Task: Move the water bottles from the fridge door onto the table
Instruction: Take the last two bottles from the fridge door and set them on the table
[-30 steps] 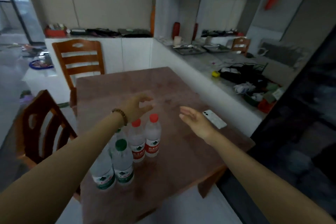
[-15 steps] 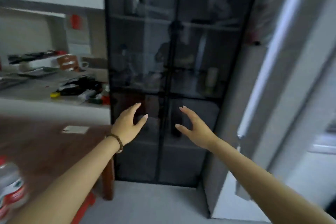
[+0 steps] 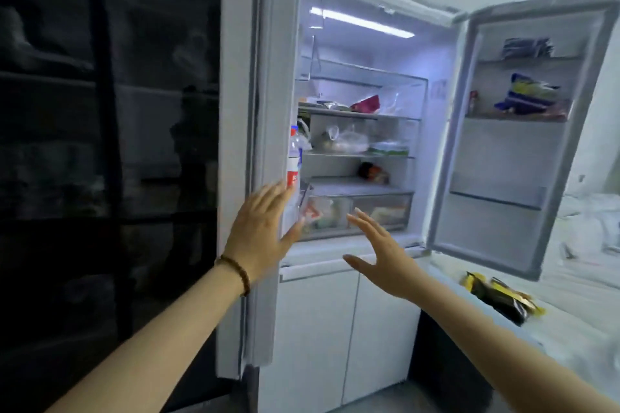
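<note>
The fridge stands open in front of me. A clear water bottle [image 3: 294, 157] with a blue cap and red label stands in the left fridge door [image 3: 268, 104], seen edge-on. My left hand [image 3: 260, 233], with a bead bracelet at the wrist, is raised with fingers spread just below and left of that bottle, apart from it. My right hand [image 3: 379, 253] is also spread and empty, in front of the fridge's crisper drawers [image 3: 355, 211]. The table is out of view.
The right fridge door [image 3: 523, 131] hangs open with packets on its upper shelves. Lit inner shelves hold bagged food. A dark glass cabinet [image 3: 110, 144] fills the left. A white counter [image 3: 570, 295] with a black-and-yellow packet [image 3: 503, 298] lies at right.
My view has swung right from the table with several bottles, past the dark cabinet, to the open fridge. Both hands stay raised, spread and empty, now close to the left door's bottle.
</note>
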### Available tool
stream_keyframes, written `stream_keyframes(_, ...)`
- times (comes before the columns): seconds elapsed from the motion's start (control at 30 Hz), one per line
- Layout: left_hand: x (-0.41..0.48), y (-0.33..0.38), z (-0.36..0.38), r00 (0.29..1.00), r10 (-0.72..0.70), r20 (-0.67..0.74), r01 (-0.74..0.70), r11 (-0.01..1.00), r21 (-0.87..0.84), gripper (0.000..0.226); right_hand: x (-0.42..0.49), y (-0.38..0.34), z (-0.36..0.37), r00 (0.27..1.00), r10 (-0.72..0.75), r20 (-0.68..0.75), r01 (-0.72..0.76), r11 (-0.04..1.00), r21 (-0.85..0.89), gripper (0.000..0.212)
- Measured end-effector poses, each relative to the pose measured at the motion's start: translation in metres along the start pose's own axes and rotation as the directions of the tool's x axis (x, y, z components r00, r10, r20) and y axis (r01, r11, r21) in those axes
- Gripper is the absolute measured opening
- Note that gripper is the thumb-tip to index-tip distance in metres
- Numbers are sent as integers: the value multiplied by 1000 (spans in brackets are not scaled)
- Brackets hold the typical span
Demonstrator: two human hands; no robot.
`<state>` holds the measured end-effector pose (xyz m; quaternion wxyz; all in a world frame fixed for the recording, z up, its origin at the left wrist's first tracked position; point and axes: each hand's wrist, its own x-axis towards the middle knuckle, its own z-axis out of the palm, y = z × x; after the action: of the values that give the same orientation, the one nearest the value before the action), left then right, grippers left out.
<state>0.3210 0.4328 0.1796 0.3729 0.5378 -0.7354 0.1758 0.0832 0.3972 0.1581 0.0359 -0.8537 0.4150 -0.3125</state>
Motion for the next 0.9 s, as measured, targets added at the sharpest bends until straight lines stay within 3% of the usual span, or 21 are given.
stream_keyframes(0.1, 27, 35, 28, 1000, -3, 11, 3, 997, 71, 69, -7, 51, -31, 998, 54, 41, -53, 998, -25, 70)
stream_keyframes(0.27, 71, 48, 59, 990, -126, 60, 114, 977, 179, 71, 18, 105, -56, 997, 46, 69, -47, 999, 4, 73)
stream_keyframes(0.53, 162, 19, 92, 955, -284, -80, 295, 913, 280, 72, 116, 150, -37, 996, -61, 68, 53, 991, 120, 75)
stream_keyframes(0.7, 221, -5, 116, 927, -346, -141, 371, 897, 240, 77, 183, 170, -27, 989, -123, 84, 102, 971, 218, 73)
stream_keyframes(0.9, 248, -33, 134, 861, -462, -210, 502, 837, 216, 75, 264, 182, -7, 985, -160, 57, 111, 861, 496, 67)
